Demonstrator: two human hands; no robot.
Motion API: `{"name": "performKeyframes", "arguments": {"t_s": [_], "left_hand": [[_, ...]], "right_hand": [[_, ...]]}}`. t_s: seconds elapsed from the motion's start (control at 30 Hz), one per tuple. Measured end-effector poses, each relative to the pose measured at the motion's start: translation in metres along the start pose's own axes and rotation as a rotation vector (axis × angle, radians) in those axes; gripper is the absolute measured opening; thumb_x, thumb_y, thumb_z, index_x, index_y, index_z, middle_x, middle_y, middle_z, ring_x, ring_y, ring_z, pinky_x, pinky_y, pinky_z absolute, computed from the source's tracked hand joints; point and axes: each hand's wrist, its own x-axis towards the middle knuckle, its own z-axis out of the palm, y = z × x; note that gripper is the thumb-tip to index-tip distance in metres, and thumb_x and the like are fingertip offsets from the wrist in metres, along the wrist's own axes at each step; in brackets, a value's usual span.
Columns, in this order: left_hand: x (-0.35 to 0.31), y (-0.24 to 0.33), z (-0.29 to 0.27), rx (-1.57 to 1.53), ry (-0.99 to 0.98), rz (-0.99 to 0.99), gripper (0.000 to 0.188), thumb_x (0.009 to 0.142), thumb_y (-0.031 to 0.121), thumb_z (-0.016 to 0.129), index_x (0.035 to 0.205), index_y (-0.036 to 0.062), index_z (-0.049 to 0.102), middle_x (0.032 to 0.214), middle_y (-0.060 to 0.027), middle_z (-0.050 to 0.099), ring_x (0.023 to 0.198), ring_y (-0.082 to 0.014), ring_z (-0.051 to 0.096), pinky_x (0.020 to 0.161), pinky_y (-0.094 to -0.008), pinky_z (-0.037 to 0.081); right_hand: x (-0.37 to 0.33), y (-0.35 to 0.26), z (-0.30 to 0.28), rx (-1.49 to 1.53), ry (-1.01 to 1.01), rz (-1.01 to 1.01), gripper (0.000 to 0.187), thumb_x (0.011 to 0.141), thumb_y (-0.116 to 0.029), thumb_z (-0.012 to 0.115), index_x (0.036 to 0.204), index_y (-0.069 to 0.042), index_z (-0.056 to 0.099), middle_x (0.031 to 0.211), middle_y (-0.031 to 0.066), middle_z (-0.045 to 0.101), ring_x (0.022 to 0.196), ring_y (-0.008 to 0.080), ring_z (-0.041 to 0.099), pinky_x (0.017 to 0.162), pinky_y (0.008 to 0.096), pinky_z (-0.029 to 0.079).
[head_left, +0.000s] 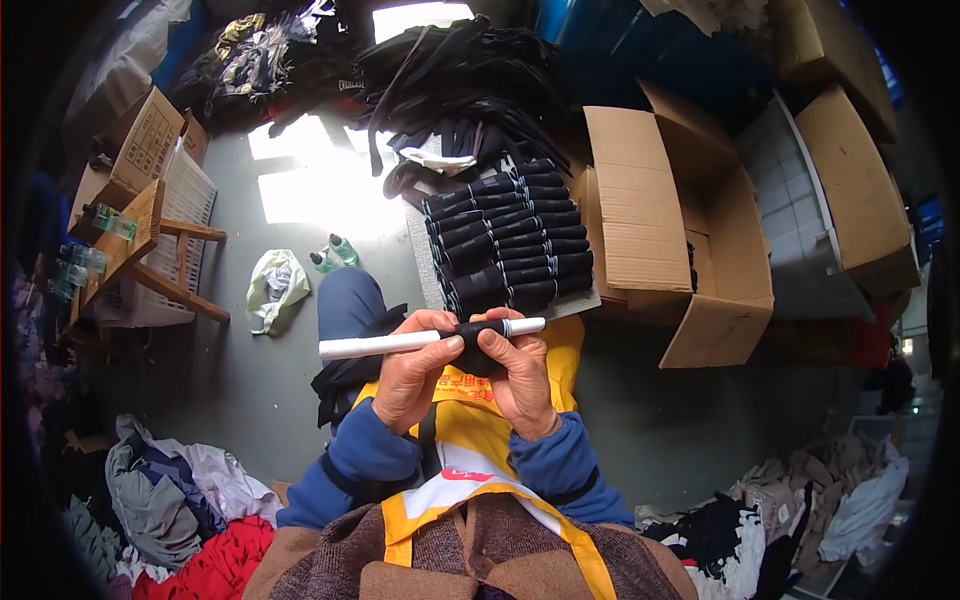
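Above my lap, a white rod point(362, 346) lies level across both hands, with a black cloth point(474, 332) rolled around its right part. A light-blue stripe shows near the right end of the roll. My left hand point(408, 378) is closed on the roll, thumb in front and fingers behind. Close beside it, my right hand point(522, 380) grips the same roll, its thumb almost meeting the left one. Some black cloth hangs below the rod between the hands. Just beyond, rows of black cloth rolls point(510, 235) with light-blue stripes lie on a grey board point(422, 262).
Behind the rolls is a heap of loose black cloth point(455, 80). To the right stands an open cardboard box point(640, 195). On the left are a wooden stool point(150, 235), a white plastic bag point(277, 290) and green bottles point(335, 252). Clothing piles point(215, 555) flank me.
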Motion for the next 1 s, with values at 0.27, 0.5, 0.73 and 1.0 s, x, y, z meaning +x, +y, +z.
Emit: {"name": "performKeyframes", "arguments": {"t_s": [0.27, 0.5, 0.73, 1.0], "left_hand": [[0.001, 0.003, 0.001, -0.074, -0.028, 0.013, 0.027, 0.077, 0.003, 0.068, 0.1, 0.006, 0.054, 0.096, -0.0032, 0.054, 0.084, -0.0095, 0.052, 0.072, -0.0212, 0.043], [-0.001, -0.001, 0.006, 0.035, 0.07, -0.014, 0.031, 0.078, 0.003, 0.068, 0.104, 0.0045, 0.052, 0.088, -0.0023, 0.056, 0.075, -0.0083, 0.052, 0.063, -0.0208, 0.044], [-0.002, 0.001, 0.006, 0.116, 0.001, -0.009, 0.032, 0.078, 0.002, 0.067, 0.106, 0.0029, 0.052, 0.088, -0.0041, 0.057, 0.069, -0.0088, 0.053, 0.057, -0.0198, 0.044], [-0.004, 0.0, 0.006, 0.124, -0.001, -0.048, 0.034, 0.079, 0.002, 0.066, 0.108, 0.0027, 0.05, 0.09, -0.0051, 0.056, 0.07, -0.0107, 0.055, 0.058, -0.0226, 0.047]], "right_hand": [[-0.003, -0.004, 0.006, -0.039, 0.043, -0.079, 0.027, 0.079, 0.0, 0.067, 0.103, -0.005, 0.057, 0.097, 0.0069, 0.063, 0.088, 0.0152, 0.06, 0.084, 0.0265, 0.05], [-0.001, -0.009, 0.008, -0.011, -0.02, -0.058, 0.03, 0.08, -0.003, 0.067, 0.107, -0.006, 0.055, 0.105, 0.0075, 0.06, 0.095, 0.0168, 0.058, 0.088, 0.0284, 0.048], [0.002, 0.0, -0.008, 0.026, -0.011, 0.057, 0.032, 0.08, -0.002, 0.067, 0.109, -0.006, 0.055, 0.104, 0.0069, 0.06, 0.094, 0.0165, 0.058, 0.086, 0.0274, 0.048], [-0.001, -0.002, 0.002, 0.016, 0.024, -0.035, 0.032, 0.08, 0.0, 0.067, 0.109, -0.006, 0.055, 0.101, 0.0064, 0.062, 0.093, 0.0153, 0.059, 0.084, 0.0258, 0.049]]}}
